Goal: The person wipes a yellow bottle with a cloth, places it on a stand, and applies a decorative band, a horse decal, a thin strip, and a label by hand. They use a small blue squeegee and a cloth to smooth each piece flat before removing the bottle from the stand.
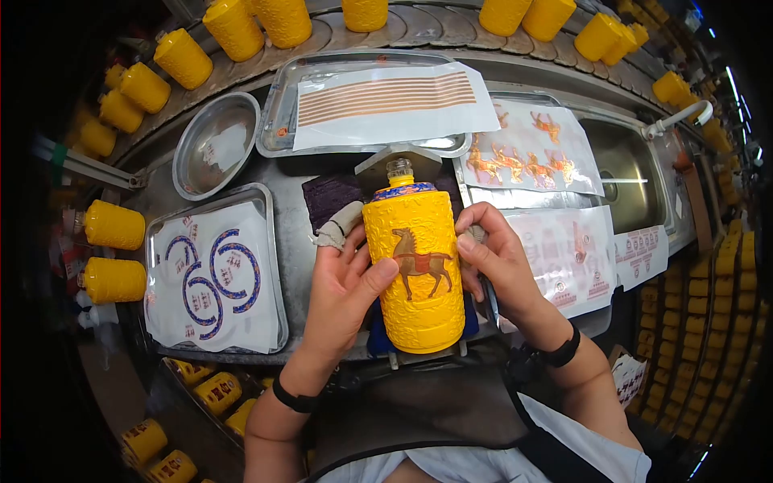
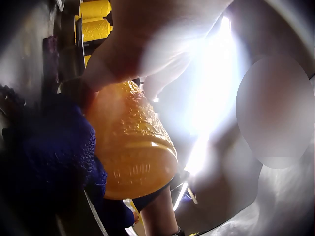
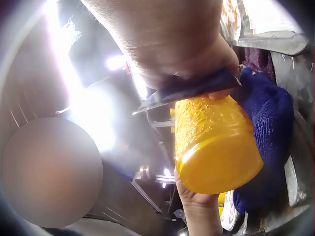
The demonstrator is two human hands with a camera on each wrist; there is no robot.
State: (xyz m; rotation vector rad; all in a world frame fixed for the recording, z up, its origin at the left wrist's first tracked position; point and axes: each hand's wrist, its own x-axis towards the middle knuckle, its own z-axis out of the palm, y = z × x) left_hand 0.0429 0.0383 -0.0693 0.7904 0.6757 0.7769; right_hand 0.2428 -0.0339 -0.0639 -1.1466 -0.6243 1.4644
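A yellow embossed bottle (image 1: 415, 314) with a clear glass neck and a brown horse picture on its front lies tilted on a blue cloth support (image 3: 268, 113). My left hand (image 1: 342, 294) grips its left side, thumb on the front near the horse and other fingers partly hidden along the side. At the right edge, my right hand (image 1: 511, 270) has its thumb and bent fingers close against the bottle. In the right wrist view, that hand also holds a dark flat tool (image 3: 192, 91) under its palm. Pale covers wrap a finger on each hand. The left wrist view shows the bottle's base (image 2: 140, 172).
Left, a tray (image 1: 279, 310) holds blue curved decals; behind it stands a metal bowl (image 1: 183, 153). A striped sheet (image 1: 386, 105) lies at the back. Horse decals (image 1: 527, 165) and a printed sheet (image 1: 564, 266) are right, near a sink (image 1: 624, 173). Yellow bottles (image 1: 183, 60) line the back.
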